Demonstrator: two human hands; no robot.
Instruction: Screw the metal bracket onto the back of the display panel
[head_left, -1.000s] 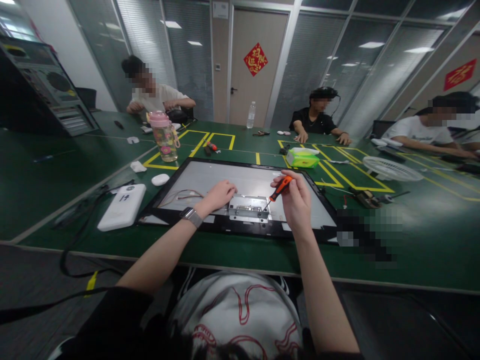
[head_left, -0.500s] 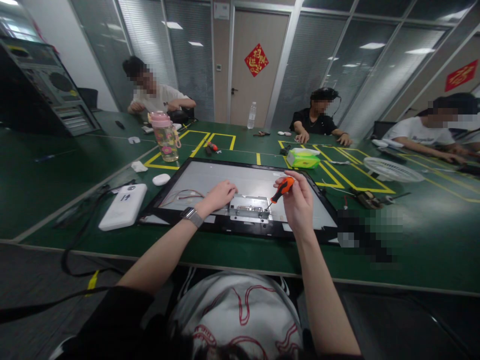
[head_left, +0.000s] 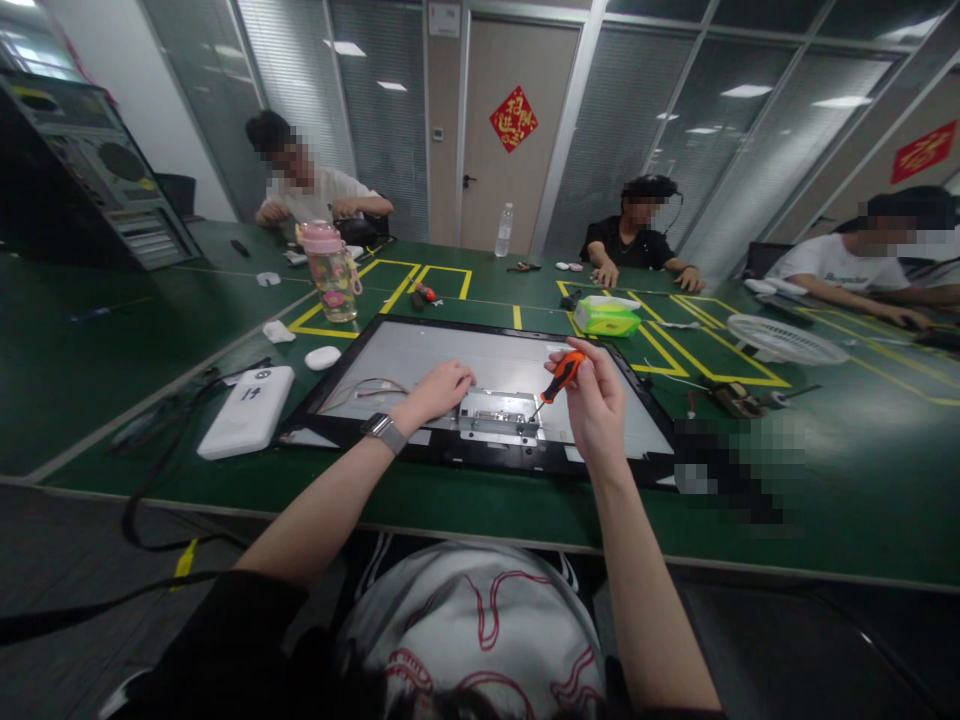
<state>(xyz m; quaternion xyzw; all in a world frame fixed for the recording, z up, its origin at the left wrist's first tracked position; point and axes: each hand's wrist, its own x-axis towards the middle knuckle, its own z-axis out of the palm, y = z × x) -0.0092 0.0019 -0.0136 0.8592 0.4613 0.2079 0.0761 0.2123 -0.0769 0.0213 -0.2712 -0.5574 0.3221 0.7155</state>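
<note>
My right hand (head_left: pixel 598 400) is closed round the orange and black handle of a screwdriver (head_left: pixel 562 376). The tool leans to the right, and its tip meets the right end of a silver metal bracket (head_left: pixel 496 416). That bracket sits near the front edge of a flat display panel (head_left: pixel 487 352), which has a grey back and a black frame. My left hand (head_left: pixel 442 388), with a watch on the wrist, rests on the panel by the bracket's upper left corner. Its fingers are loosely bent and their tips are partly hidden. Thin wires (head_left: pixel 365 388) lie on the panel left of the bracket.
A white power bank-like device (head_left: pixel 247 413) and a white oval case (head_left: pixel 322 358) lie left of the panel. Behind stand a pink-lidded bottle (head_left: pixel 330 275) and a green packet (head_left: pixel 606 316). A computer tower (head_left: pixel 90 175) is far left. Several people sit across the table.
My right hand has turned slightly, and the screwdriver's handle has shifted a little left and down, its tip staying at the bracket. My left hand stays in place.
</note>
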